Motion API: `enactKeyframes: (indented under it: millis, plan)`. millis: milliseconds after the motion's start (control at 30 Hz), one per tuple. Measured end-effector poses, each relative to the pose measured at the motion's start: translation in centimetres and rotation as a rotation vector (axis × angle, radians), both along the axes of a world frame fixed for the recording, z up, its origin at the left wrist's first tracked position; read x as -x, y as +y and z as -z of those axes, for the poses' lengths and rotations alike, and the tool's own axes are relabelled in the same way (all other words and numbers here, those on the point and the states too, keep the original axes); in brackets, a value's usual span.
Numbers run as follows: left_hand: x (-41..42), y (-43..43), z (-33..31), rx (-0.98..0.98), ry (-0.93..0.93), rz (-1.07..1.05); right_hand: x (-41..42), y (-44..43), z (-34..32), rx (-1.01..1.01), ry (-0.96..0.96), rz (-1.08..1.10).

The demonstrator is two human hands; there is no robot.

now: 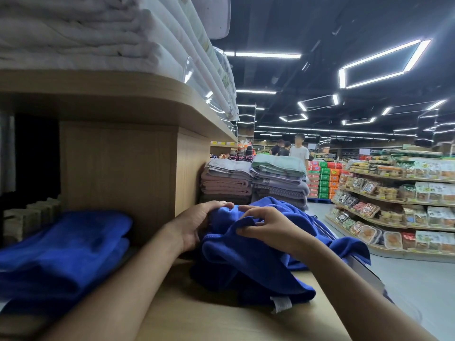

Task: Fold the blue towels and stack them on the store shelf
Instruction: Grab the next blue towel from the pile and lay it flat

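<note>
Now our left hand (197,225) & right hand (270,226) both pinch the crumpled blue towel (246,269) on the shelf (221,321), w/ folded stack (61,249) alongside.

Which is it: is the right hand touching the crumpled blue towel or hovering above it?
Touching. In the head view the right hand pinches a fold of the crumpled blue towel between thumb and fingers.

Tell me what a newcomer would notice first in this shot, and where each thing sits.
First comes the bright crumpled blue towel at the centre of the wooden shelf, gripped by the left hand and right hand. Next are the folded blue towels stacked to its left, under a board loaded with white linens. On the right, packed grocery shelves run under angular ceiling lights.
</note>
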State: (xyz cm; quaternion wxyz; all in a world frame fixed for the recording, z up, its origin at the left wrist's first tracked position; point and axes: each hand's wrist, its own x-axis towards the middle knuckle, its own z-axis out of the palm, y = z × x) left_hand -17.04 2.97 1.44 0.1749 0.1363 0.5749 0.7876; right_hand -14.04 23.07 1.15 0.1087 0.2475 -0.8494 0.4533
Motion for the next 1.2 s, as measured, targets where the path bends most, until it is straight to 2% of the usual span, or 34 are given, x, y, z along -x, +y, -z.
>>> enactKeyframes:
  millis: [167,300,367,433,700,867,967,1033,1133,1200]
  plan:
    - [0.1,0.4,-0.2,-0.107,0.18,-0.063,0.2,-0.1,0.6,-0.085,0.061,0.063]
    - [0.5,-0.2,-0.2,-0.118,0.148,-0.039,-0.1,-0.2,0.2,-0.037,0.188,0.154]
    - [0.8,-0.7,-0.4,-0.148,0.081,-0.09,-0.2,0.2,-0.2,-0.011,0.193,0.189]
    - [1.4,-1.1,-0.4,-0.185,-0.004,-0.14,-0.4,0.5,-0.5,-0.059,0.151,0.179]
    - [2.2,-1.5,-0.1,-0.187,-0.048,-0.204,-1.1,0.7,-0.8,-0.36,-0.067,-0.015]
    - [2.4,-1.8,0.1,-0.148,0.06,-0.418,-2.1,0.5,-1.2,-0.469,-0.151,-0.112]
    - [2.3,-1.5,0.0,-0.083,0.184,-0.454,-2.6,0.3,-1.6,-0.306,-0.19,-0.172]
    - [1.7,-1.1,-0.3,-0.068,0.242,-0.449,-2.8,0.6,-1.9,-0.054,-0.261,-0.246]
    - [0.8,-0.5,-0.8,-0.073,0.289,-0.413,-3.2,1.2,-2.5,0.355,-0.467,-0.442]
    - [0.0,-0.1,-1.1,-0.046,0.357,-0.368,-3.6,1.2,-2.8,0.415,-0.46,-0.554]
